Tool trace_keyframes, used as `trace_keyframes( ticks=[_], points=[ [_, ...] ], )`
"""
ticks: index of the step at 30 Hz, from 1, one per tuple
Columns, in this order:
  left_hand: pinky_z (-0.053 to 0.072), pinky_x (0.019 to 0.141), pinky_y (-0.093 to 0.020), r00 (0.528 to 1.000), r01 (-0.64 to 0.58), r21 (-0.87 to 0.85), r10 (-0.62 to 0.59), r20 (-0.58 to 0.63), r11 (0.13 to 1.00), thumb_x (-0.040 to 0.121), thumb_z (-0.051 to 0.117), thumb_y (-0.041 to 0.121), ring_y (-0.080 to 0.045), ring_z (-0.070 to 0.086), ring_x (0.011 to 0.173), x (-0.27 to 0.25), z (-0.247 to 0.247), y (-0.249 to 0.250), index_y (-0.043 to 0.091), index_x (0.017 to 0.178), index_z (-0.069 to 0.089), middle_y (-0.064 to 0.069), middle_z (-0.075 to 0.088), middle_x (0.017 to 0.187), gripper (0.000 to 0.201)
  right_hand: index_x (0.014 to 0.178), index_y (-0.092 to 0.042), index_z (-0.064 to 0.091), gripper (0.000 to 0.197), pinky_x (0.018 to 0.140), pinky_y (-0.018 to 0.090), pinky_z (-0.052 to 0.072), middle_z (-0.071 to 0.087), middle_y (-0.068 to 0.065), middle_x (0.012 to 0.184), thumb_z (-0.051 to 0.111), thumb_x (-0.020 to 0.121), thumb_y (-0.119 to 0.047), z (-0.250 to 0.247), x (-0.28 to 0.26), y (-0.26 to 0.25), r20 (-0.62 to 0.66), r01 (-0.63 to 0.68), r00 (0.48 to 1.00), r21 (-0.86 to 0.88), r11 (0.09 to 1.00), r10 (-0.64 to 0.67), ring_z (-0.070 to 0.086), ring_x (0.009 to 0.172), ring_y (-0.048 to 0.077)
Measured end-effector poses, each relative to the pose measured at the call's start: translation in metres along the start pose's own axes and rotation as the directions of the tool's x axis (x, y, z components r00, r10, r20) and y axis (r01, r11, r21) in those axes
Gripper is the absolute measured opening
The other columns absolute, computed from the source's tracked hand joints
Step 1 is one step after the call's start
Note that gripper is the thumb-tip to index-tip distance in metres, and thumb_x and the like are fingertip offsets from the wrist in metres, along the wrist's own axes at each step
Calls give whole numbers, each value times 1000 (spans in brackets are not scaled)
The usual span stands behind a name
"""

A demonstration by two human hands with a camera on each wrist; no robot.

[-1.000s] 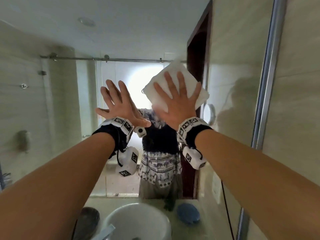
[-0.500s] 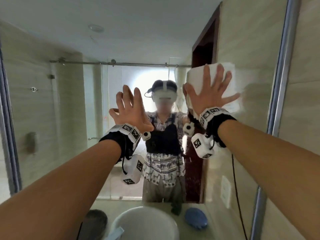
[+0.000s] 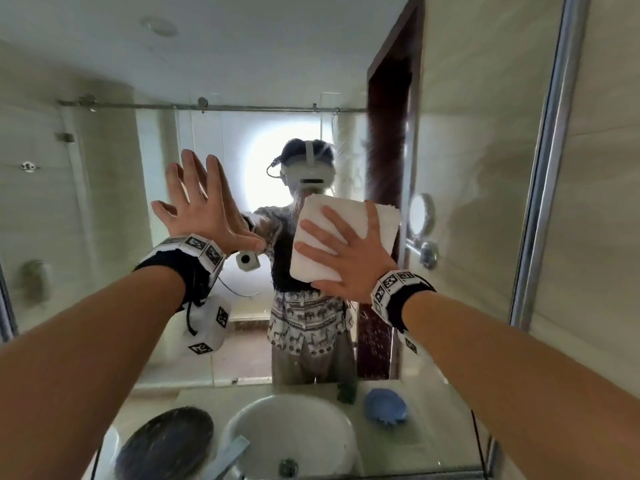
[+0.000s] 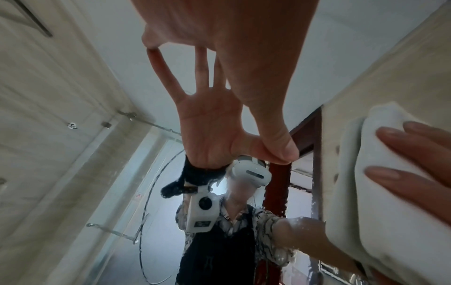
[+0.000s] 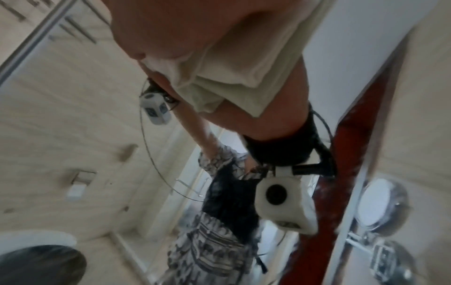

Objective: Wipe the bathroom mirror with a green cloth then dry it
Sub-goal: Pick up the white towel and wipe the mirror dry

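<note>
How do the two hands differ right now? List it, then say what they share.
The right hand presses a folded white cloth flat against the mirror; the left hand holds nothing.
The left hand's fingertips and thumb touch the glass directly, as the left wrist view shows; the right hand has the cloth between it and the glass.
The left hand sits higher.
Both are spread with straight fingers, and both wrists wear marker bands.

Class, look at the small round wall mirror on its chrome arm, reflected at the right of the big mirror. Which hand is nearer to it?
Right. The right hand, pressing the white cloth, is just left of the round mirror; the left hand is open, farther left beyond the cloth.
</note>
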State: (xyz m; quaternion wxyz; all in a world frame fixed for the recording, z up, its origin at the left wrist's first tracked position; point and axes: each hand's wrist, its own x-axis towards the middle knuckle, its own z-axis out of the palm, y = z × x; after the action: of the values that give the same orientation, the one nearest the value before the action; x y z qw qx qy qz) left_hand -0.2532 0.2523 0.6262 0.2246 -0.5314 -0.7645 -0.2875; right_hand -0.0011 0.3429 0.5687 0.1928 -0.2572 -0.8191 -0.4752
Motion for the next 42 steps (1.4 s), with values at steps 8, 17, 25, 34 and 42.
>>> trace_keyframes(
  ticks=[8, 17, 25, 34, 42],
  points=[
    [7, 111, -72, 999, -35, -1, 35, 34, 999, 40, 72, 87, -32, -34, 142, 0, -1, -5, 29, 139, -44, -3, -49, 148, 163, 153, -44, 2, 74, 100, 79, 1, -6, -4, 164, 15, 88, -77, -42, 89, 49, -152, -518, 838, 76, 852, 523, -8, 149, 34],
    [5, 108, -75, 998, -54, -24, 54, -16, 998, 40, 70, 88, -34, -33, 143, -1, 6, -6, 27, 143, -39, -6, -43, 151, 162, 153, -43, 3, 70, 100, 78, 3, -6, -3, 164, 3, 88, -68, -58, 138, 16, -167, -652, 720, 168, 739, 673, -7, 149, 35],
    [6, 109, -74, 997, -48, -26, 46, -62, 999, 54, 66, 85, -34, -26, 146, -3, 9, -5, 26, 149, -29, -7, -34, 157, 147, 153, -43, 14, 71, 99, 80, 6, 1, -3, 164, 23, 90, -76, -11, 67, -50, -64, -300, 952, 12, 954, 300, -5, 149, 36],
    [3, 105, -78, 996, -87, 8, 87, -6, 996, 38, 74, 84, -37, -35, 141, 5, 11, -12, 22, 146, -35, -10, -44, 151, 166, 152, -45, 15, 75, 101, 80, 4, 6, -7, 164, 28, 86, -79, -26, 72, 1, -53, -89, 995, -37, 995, 87, -1, 150, 33],
    [5, 106, -77, 996, -81, 34, 80, 26, 996, 39, 76, 82, -35, -35, 141, 5, 10, -11, 24, 146, -35, -7, -45, 151, 165, 150, -44, 9, 73, 97, 82, 0, -4, -3, 163, 22, 84, -73, -87, 191, -4, -87, -595, 790, 134, 793, 607, -12, 147, 40]
  ],
)
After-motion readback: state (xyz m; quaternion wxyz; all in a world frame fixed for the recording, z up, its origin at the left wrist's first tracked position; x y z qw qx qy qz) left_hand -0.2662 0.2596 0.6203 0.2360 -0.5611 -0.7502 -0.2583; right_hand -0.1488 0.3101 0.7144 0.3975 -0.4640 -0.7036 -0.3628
